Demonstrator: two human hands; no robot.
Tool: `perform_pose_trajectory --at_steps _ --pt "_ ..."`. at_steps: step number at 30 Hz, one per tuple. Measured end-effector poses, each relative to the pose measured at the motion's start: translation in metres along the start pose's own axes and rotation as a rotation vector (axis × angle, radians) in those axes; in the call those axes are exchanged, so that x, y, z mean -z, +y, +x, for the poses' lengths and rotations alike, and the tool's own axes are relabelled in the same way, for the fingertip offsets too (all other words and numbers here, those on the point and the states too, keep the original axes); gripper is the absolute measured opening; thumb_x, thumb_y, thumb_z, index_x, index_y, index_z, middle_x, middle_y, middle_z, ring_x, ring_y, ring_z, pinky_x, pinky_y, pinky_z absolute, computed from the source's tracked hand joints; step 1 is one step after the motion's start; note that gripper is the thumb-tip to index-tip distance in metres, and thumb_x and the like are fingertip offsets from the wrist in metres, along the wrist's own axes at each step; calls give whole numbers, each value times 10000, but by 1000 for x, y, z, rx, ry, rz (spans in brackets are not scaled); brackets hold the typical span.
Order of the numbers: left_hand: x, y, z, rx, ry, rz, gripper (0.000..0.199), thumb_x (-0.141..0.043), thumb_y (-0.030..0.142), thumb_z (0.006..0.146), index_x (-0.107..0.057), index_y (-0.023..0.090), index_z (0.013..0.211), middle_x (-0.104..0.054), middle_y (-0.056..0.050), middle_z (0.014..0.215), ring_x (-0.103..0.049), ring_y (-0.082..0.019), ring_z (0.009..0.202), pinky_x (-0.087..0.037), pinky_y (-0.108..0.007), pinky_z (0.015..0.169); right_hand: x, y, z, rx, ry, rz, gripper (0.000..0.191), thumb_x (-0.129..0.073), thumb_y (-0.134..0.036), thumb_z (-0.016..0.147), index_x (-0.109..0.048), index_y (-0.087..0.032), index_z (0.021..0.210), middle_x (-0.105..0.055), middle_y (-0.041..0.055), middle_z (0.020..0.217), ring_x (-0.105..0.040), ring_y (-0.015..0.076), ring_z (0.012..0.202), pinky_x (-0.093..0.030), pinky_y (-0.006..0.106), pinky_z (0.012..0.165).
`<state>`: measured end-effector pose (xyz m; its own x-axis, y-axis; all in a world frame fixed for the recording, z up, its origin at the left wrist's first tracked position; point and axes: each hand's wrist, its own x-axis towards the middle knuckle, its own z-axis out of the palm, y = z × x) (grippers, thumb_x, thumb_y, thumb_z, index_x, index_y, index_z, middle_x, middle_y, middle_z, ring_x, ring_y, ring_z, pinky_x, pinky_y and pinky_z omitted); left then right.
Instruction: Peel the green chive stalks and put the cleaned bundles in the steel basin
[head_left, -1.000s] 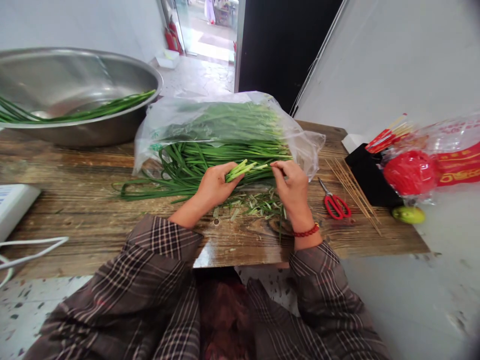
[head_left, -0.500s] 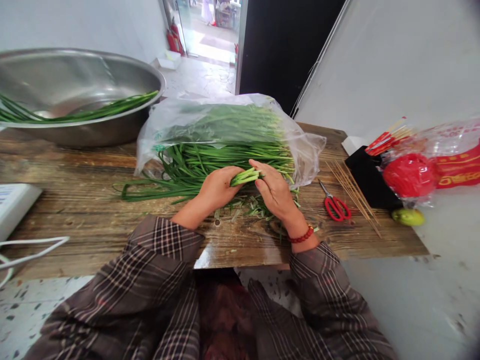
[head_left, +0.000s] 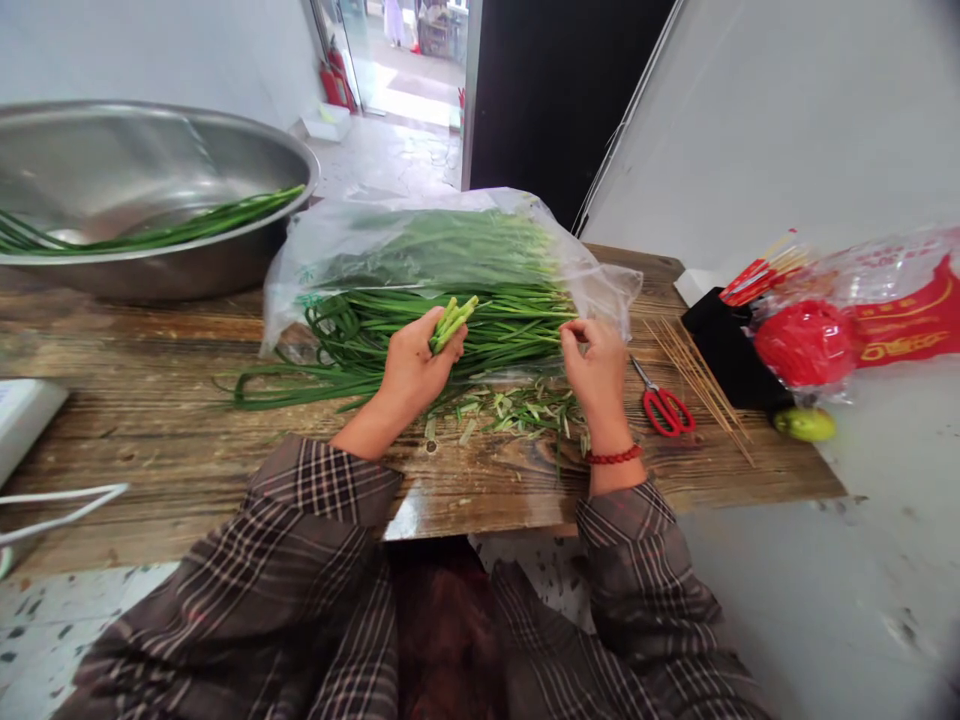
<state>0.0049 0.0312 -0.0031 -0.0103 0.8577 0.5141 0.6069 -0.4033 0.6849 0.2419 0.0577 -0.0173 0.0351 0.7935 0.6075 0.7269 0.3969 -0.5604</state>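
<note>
My left hand (head_left: pixel 416 365) is closed round a small bunch of Chinese chives (head_left: pixel 454 322), their pale stem ends sticking up past the thumb. The long green leaves trail to the left across the table. Further right, my right hand (head_left: pixel 596 360) pinches at the stem ends of the chives in the big pile (head_left: pixel 495 325); thumb and forefinger meet on a thin stalk. That pile lies partly inside a clear plastic bag (head_left: pixel 607 285). Trimmed scraps (head_left: pixel 525 410) are scattered on the wood between my hands.
A steel basin (head_left: pixel 225 240) with more chives stands at the left. Red-handled scissors (head_left: pixel 667 410) and thin bamboo skewers (head_left: pixel 701 385) lie right of my right hand. Beyond them are a black box (head_left: pixel 731 350), red packaging (head_left: pixel 806 345) and a yellow-green fruit (head_left: pixel 805 424). A white device (head_left: pixel 26 420) sits left.
My right hand has left the bunch in my left hand and moved right to the pile's stem ends. My left hand has shifted slightly left and turned the stem ends upward.
</note>
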Motion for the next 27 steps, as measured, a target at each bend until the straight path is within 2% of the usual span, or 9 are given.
perform_pose_trajectory --at_steps 3,6,9,13,16,18,22,24,27 --pt "1 1 -1 13 29 -1 200 -535 326 891 -573 175 765 -581 16 661 -537 -127 627 -441 -258 635 1 2 -3 25 -80 -144 111 -621 -298 829 -693 -214 843 -681 79 916 -557 242 920 -407 427 884" --pt "1 1 -1 -6 39 -7 160 -603 324 849 -605 172 799 -621 4 733 -566 -141 683 -463 -270 668 2 1 -3 32 -80 -127 97 -646 -298 808 -693 -217 834 -679 73 914 -549 243 925 -401 425 886" --pt "1 1 -1 12 56 -8 175 -602 330 851 -619 167 790 -637 -5 740 -579 -147 689 -469 -273 678 0 -2 -1 -16 -63 107 146 -610 -341 839 -676 -210 835 -674 34 867 -569 187 827 -438 361 817" --pt "2 2 -1 56 95 -17 247 -541 367 890 -642 159 804 -639 -11 709 -586 -148 696 -459 -257 668 -4 -8 0 -171 -80 513 221 -621 -425 830 -670 -209 837 -656 -7 783 -570 132 720 -461 286 698" --pt "2 3 -1 60 121 -57 282 -518 401 904 -657 157 868 -650 -23 736 -594 -156 731 -462 -256 673 -4 -14 -2 -231 -156 673 231 -643 -442 815 -681 -216 834 -662 -13 754 -590 121 702 -475 274 668" --pt "3 5 -1 42 148 -52 296 -519 416 909 -655 161 843 -648 -29 764 -586 -152 744 -467 -264 697 -3 -18 -4 -259 -208 723 224 -662 -435 804 -690 -216 843 -679 -9 755 -605 117 680 -480 267 633" --pt "4 10 -2 -51 218 -17 282 -530 393 917 -626 174 768 -618 -28 785 -568 -147 772 -468 -283 753 -3 -21 -5 -274 -268 768 211 -712 -403 765 -700 -218 865 -704 -1 777 -627 119 650 -498 271 601" --pt "5 11 -4 -84 250 -3 261 -535 385 919 -622 181 780 -604 -26 786 -571 -150 786 -466 -288 760 -4 -20 -6 -237 -232 729 194 -711 -384 766 -703 -220 869 -709 4 802 -631 125 666 -517 290 632" --pt "6 13 -6 -74 288 8 257 -522 403 928 -624 189 830 -608 -23 801 -579 -148 785 -470 -292 757 -5 -20 -7 -109 -138 541 139 -661 -335 810 -706 -216 866 -713 24 847 -638 147 742 -525 322 704"
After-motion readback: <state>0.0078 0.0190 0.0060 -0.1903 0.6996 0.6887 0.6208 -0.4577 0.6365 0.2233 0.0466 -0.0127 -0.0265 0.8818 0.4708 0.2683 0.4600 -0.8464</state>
